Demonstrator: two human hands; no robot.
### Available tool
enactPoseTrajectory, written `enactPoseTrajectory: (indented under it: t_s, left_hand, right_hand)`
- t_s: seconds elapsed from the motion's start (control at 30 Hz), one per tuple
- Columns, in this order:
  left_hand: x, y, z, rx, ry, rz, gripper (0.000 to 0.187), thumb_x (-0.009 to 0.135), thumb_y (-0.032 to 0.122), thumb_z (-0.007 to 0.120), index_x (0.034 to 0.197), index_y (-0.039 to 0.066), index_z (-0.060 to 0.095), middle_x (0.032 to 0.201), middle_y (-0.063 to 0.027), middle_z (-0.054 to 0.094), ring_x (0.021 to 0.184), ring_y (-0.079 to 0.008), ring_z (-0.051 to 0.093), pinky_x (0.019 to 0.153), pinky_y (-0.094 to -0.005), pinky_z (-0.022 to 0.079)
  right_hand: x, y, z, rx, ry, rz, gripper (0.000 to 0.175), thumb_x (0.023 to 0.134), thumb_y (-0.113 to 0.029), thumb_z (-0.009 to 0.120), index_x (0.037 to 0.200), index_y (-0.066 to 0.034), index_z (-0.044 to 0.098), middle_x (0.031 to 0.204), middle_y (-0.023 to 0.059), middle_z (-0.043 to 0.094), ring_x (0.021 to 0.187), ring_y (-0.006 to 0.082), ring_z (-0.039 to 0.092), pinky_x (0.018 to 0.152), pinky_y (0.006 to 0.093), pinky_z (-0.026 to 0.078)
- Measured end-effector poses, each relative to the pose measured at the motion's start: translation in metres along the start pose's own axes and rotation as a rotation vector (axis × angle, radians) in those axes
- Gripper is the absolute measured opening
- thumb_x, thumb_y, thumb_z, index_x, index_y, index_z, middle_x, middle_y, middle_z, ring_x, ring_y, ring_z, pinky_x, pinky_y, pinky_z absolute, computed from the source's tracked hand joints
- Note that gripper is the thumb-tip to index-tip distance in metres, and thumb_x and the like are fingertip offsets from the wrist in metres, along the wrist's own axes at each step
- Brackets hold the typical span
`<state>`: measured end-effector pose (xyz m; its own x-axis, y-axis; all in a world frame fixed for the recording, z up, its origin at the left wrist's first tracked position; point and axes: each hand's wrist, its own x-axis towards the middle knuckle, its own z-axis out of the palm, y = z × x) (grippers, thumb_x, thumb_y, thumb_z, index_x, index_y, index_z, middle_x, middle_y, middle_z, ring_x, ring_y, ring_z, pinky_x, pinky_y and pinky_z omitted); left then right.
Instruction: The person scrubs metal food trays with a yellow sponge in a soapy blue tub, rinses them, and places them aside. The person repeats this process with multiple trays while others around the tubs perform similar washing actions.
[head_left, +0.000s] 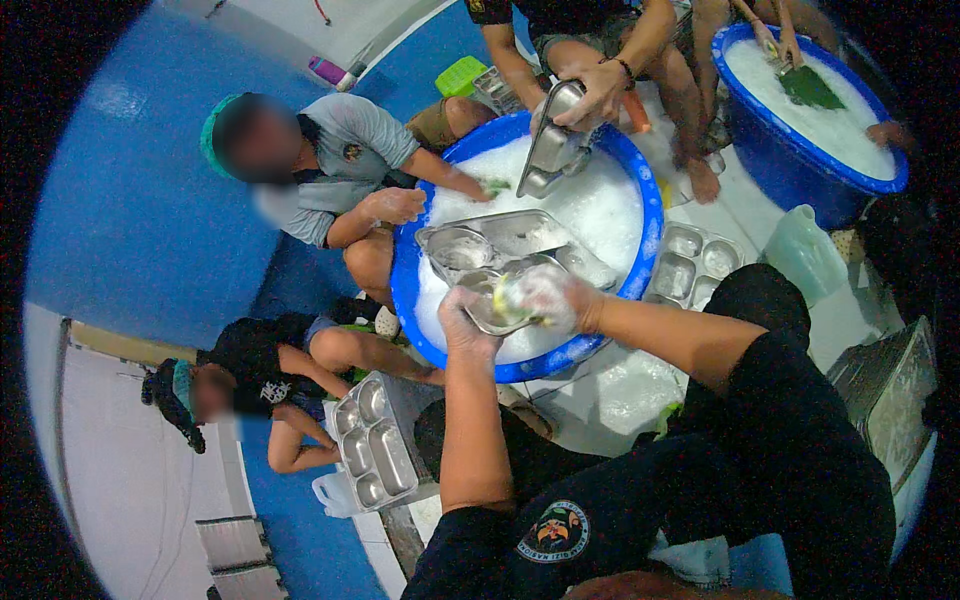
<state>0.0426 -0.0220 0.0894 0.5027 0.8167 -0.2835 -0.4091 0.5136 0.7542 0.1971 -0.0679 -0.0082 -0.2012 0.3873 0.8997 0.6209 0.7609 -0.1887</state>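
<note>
My left hand (470, 322) grips the near edge of a compartmented stainless steel tray (517, 232), which is tilted over a blue tub (652, 217) of white suds (600, 217). Foam covers my right hand (559, 300), which presses a yellowish sponge (510, 296) into one of the tray's near compartments. Part of the sponge is hidden by the fingers and foam. Across the tub, a co-worker's hands (592, 97) hold another steel tray (551, 142) on edge above the suds. At the tub's left side, another co-worker has one forearm (450, 176) reaching to the foam, beside something green (495, 187).
A stack of steel trays (375, 442) stands at the lower left beside a seated person. Another compartmented tray (694, 262) lies right of the tub, near a pale green plastic container (806, 255). A second blue tub (787, 142) with suds stands at the upper right; more stacked trays (889, 397) are at the right.
</note>
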Motion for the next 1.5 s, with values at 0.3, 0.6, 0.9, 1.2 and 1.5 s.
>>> enactPoseTrajectory:
  t_s: [0.3,0.6,0.9,1.2,1.5]
  left_hand:
    - [0.017,-0.046,-0.002,-0.006,0.201,0.267,0.045,0.081,0.035,0.057,0.115,0.006,0.053,0.105,-0.0103,0.06,0.094,-0.0286,0.06,0.086,-0.0436,0.048]
    - [0.006,-0.029,-0.009,-0.061,-0.016,0.064,0.049,0.069,0.023,0.057,0.111,0.0,0.054,0.1,-0.0126,0.061,0.09,-0.0287,0.061,0.084,-0.0433,0.05]
    - [0.017,-0.019,-0.024,-0.118,-0.05,0.242,0.044,0.072,0.026,0.051,0.107,0.0,0.056,0.098,-0.0159,0.063,0.091,-0.0313,0.062,0.085,-0.0433,0.05]
    - [-0.018,-0.052,-0.016,0.023,0.068,-0.217,0.041,0.075,0.037,0.056,0.105,0.009,0.058,0.095,-0.0111,0.063,0.083,-0.0296,0.061,0.079,-0.0473,0.049]
    - [-0.032,-0.025,-0.01,-0.19,0.013,-0.116,0.064,0.071,0.049,0.061,0.117,0.004,0.051,0.11,-0.0159,0.057,0.098,-0.0322,0.056,0.084,-0.0532,0.045]
  right_hand:
    - [0.031,-0.008,0.022,0.98,0.078,1.143,0.036,0.093,-0.037,0.053,0.106,-0.0039,0.059,0.089,0.0048,0.06,0.084,0.0125,0.053,0.077,0.0308,0.046]
    - [0.035,0.004,-0.012,0.146,-0.527,0.605,0.027,0.079,-0.026,0.061,0.099,-0.0069,0.058,0.097,0.0183,0.057,0.091,0.0377,0.057,0.08,0.0436,0.046]
    - [0.023,-0.053,0.007,0.597,0.005,0.707,0.032,0.088,-0.027,0.058,0.106,-0.0005,0.057,0.101,0.0163,0.06,0.098,0.03,0.056,0.089,0.0364,0.043]
    - [0.03,-0.072,-0.027,0.611,-0.286,0.856,0.05,0.079,-0.027,0.071,0.12,-0.0031,0.055,0.112,0.0177,0.06,0.102,0.0256,0.058,0.089,0.0352,0.044]
    - [-0.005,-0.041,-0.038,0.006,-0.372,0.677,0.038,0.079,-0.04,0.067,0.078,-0.0023,0.062,0.071,0.0154,0.057,0.065,0.0348,0.056,0.063,0.0413,0.045]
